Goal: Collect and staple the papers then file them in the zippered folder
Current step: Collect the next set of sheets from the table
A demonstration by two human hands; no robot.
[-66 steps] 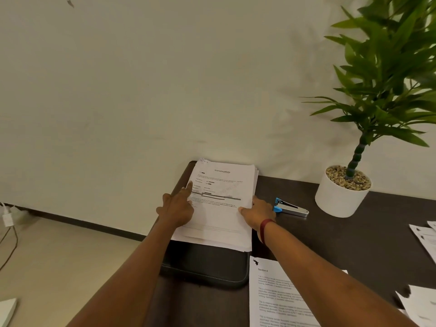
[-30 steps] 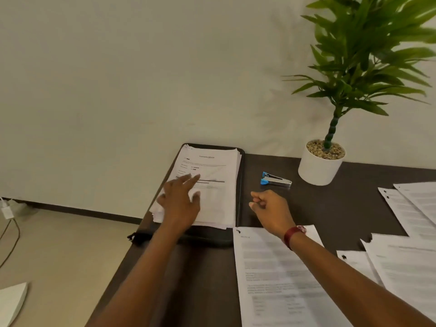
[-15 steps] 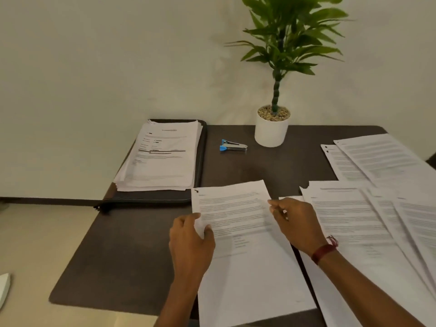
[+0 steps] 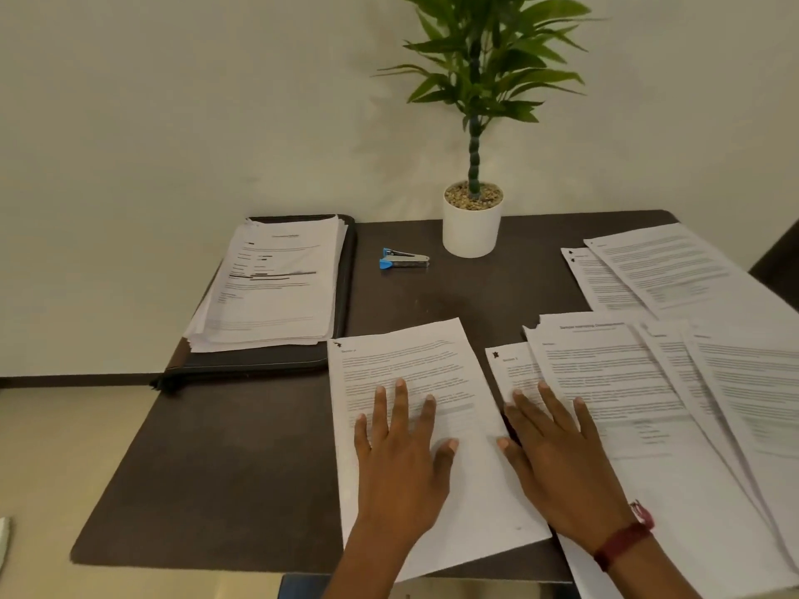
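A stapled set of printed sheets lies near the table's front, and my left hand rests flat on it with fingers spread. My right hand lies flat on the neighbouring overlapping papers, thumb touching the first set's edge. At the back left a black zippered folder lies open under a thick paper stack. A small blue-and-silver stapler sits between folder and plant pot.
A white pot with a green plant stands at the table's back edge by the wall. More loose sheets cover the right side of the dark table. The floor drops off to the left.
Both hands left the stack on the folder and came back to the front papers. My left hand released its pinch on the sheet's edge and now lies flat; the view shifted right and down.
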